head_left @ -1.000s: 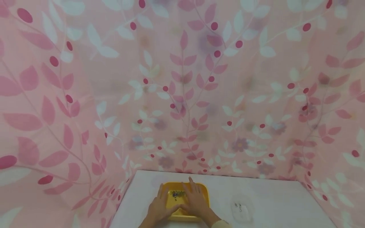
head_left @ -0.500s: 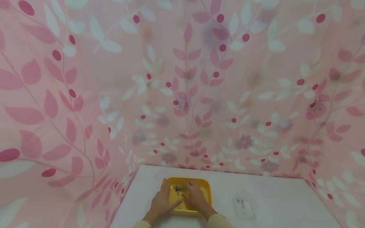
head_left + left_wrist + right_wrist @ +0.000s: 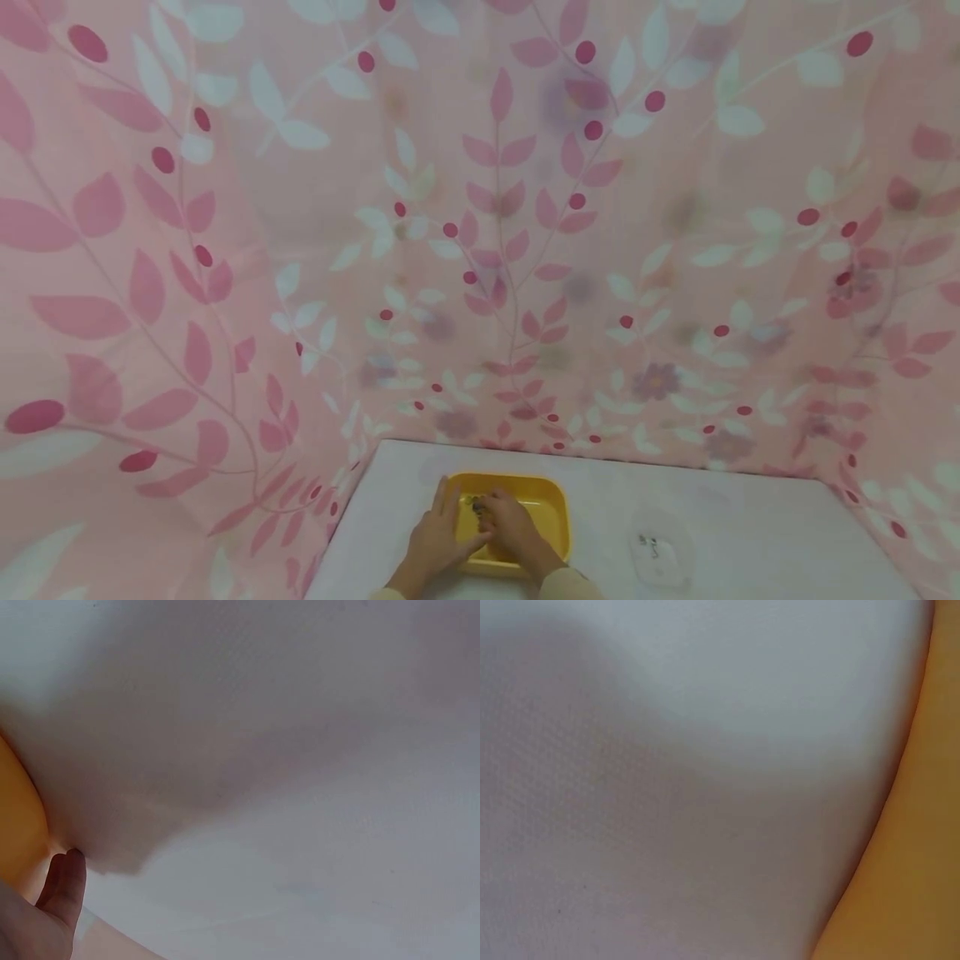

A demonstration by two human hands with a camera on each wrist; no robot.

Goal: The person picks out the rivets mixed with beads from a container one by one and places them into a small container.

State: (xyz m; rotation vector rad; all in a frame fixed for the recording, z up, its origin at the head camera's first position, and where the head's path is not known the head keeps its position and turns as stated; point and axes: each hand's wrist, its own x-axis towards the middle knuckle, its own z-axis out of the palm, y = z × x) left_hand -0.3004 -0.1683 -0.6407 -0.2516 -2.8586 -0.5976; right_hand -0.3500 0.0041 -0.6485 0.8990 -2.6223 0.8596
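A yellow tray [image 3: 555,517] with rounded corners stands on the white table. Small greenish and dark round pieces, perhaps beads, form a cluster [image 3: 476,502] on its floor. My right hand [image 3: 513,527] reaches into the tray with bent fingers over the right part of the cluster. Its fingertips hide some pieces, so a grip on them cannot be made out. My left hand [image 3: 437,540] lies at the tray's left side, fingers straight and thumb pointing toward the right hand. In the left wrist view, the left fingers [image 3: 66,889] are close to the tray's outer wall [image 3: 19,817].
Right of the tray lies a small clear plastic container or bag [image 3: 658,560] with a few dark marks or bits in it. A pink leaf-patterned cloth [image 3: 510,250] hangs behind and beside the white table [image 3: 772,533]. The right wrist view catches the tray's edge [image 3: 900,877].
The right hand's fingers, spread above the tray a second ago, have come down onto the cluster and bent, covering more pieces. The left hand stays at the tray's left side. The head view shifts slightly.
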